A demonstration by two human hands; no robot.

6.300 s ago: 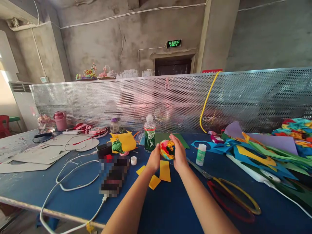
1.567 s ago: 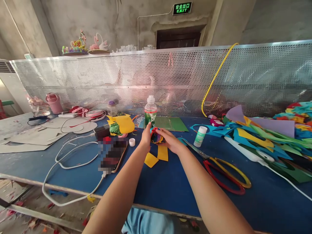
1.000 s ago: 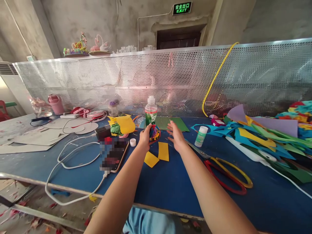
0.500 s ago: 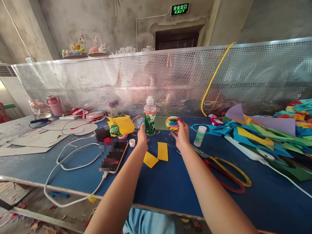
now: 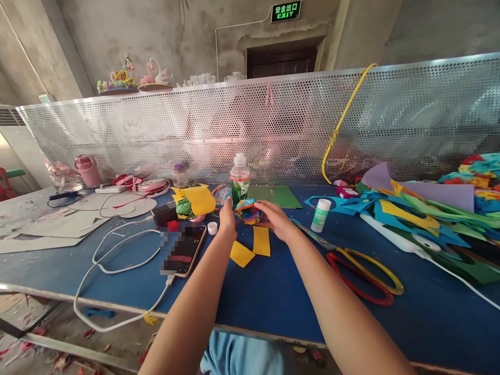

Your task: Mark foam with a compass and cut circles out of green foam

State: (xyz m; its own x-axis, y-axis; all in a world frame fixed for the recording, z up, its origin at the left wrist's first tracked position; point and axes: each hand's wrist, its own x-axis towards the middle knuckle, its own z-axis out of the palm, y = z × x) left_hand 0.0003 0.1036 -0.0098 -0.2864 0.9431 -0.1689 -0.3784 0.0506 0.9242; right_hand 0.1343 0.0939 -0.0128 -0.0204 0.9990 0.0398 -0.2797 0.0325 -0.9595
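A round multicoloured paper piece [image 5: 249, 212] is gripped by my right hand [image 5: 272, 217], just in front of the green-labelled bottle [image 5: 239, 182]. My left hand [image 5: 228, 217] is at the piece's left side with its fingers upright; whether it touches the piece is hard to tell. Two yellow paper pieces [image 5: 261, 241] lie on the blue table [image 5: 269, 291] below my hands. A glue stick [image 5: 321, 215] stands uncapped to the right, and a white cap [image 5: 212, 228] rests left of my left hand. Scissors [image 5: 367, 271] with red and yellow handles lie at the right.
A phone [image 5: 189, 250] with a white cable [image 5: 84, 281] lies at the left. Yellow and green paper [image 5: 195, 201] sits behind it. Coloured paper scraps [image 5: 414, 213] pile up at the right, beside a white glue gun [image 5: 390, 237]. Perforated metal [image 5: 219, 120] stands behind.
My right hand has moved left with the multicoloured piece, bringing it from the bottle's right side to the front of the bottle beside my left hand. More of the green sheet now shows.
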